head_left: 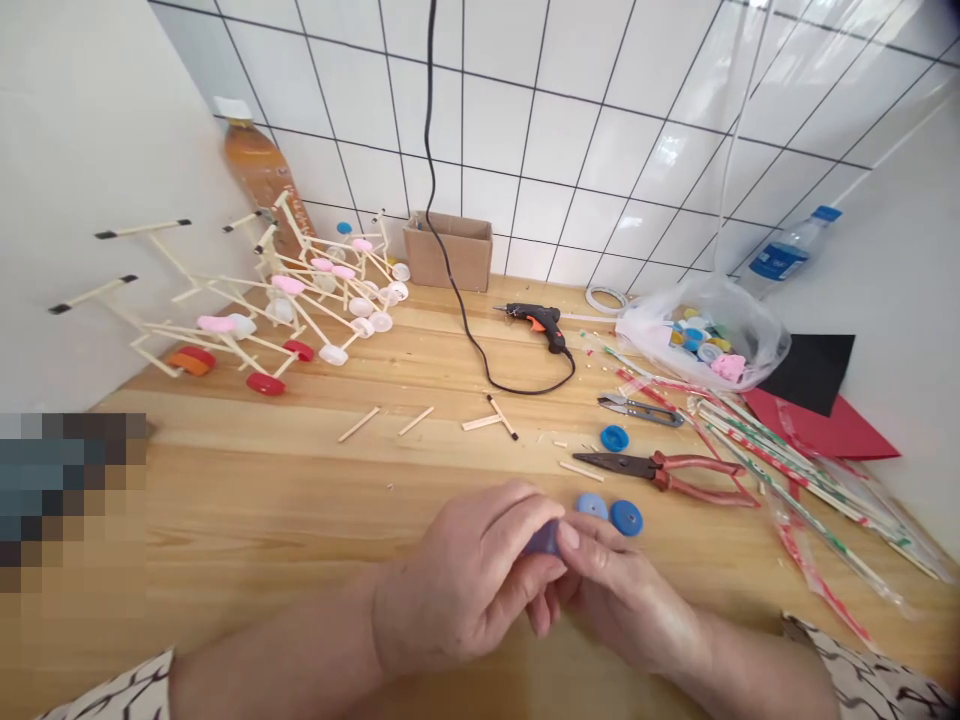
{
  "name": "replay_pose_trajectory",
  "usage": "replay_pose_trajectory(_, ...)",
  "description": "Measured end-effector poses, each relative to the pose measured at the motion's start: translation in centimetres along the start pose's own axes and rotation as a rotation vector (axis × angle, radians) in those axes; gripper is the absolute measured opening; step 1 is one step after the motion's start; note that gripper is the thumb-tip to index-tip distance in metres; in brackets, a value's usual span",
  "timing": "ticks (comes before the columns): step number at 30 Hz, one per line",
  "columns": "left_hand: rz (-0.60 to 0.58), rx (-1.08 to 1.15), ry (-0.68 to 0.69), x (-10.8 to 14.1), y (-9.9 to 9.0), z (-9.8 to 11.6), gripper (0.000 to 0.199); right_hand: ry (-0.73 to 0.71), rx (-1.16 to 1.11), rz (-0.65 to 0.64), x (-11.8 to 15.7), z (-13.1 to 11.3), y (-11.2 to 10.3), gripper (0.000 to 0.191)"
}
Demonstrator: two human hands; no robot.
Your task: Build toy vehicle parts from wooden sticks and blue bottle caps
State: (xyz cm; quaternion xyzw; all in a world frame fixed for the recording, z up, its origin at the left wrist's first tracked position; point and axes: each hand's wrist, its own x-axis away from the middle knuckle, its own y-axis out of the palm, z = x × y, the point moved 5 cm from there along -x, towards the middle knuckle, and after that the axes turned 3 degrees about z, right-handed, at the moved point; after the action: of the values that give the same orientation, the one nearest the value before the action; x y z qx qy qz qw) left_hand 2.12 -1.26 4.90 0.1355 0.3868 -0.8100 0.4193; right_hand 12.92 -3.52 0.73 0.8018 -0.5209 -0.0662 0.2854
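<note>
Between both hands sits a dark blue-purple bottle cap (541, 540), partly covered by fingers. My left hand (469, 570) pinches it from the left, while the thumb and fingers of my right hand (626, 590) grip it from the other side. Just beyond the hands lie a light blue bottle cap (592, 506) and a darker blue bottle cap (626, 517), each with a mark or hole at its centre. Another blue bottle cap (614, 438) rests farther back, near the long-nose pliers (675, 474).
Several stick-built tricycle models (217, 325) stand at the left by a tea bottle (259, 160). A glue gun (541, 322) with a trailing cord lies mid-table before a cardboard box (448, 252). Snips (641, 409), wrapped sticks (795, 465) and a bag of caps (705, 335) are at right.
</note>
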Motion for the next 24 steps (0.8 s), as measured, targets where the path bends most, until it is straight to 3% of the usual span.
replay_pose_trajectory(4, 0.012, 0.085, -0.064, -0.1, 0.0, -0.1, 0.028, 0.023, 0.11, -0.005, 0.2, -0.1, -0.5, 0.033)
replay_pose_trajectory(7, 0.037, 0.214, -0.228, -0.4, -0.3, -0.9, 0.024, 0.042, 0.27, 0.003, 0.2, -1.3, -1.3, 0.039)
replay_pose_trajectory(10, 0.159, 0.442, -0.529, -0.3, -1.0, -2.9, 0.022, -0.076, 0.425, 0.161, 0.2, -4.5, -3.2, 0.04)
replay_pose_trajectory(12, 0.206, 0.66, -0.613, -0.3, -1.0, -3.8, 0.024, -0.18, 0.519, 0.304, 0.4, -6.9, -4.6, 0.03)
replay_pose_trajectory(14, 0.258, 0.798, -0.629, -0.4, -1.2, -4.4, 0.022, -0.254, 0.653, 0.35, 0.6, -8.7, -5.3, 0.023)
replay_pose_trajectory(20, 0.29, 0.998, -0.705, -0.5, -0.7, -4.9, 0.021, -0.157, 1.362, 0.224, 1.2, -9.1, -5.7, 0.017)
replay_pose_trajectory(24, 0.288, 1.049, -0.739, -0.4, -0.2, -5.1, 0.023, -0.201, 1.591, 0.146, 1.5, -8.2, -6.0, 0.026)
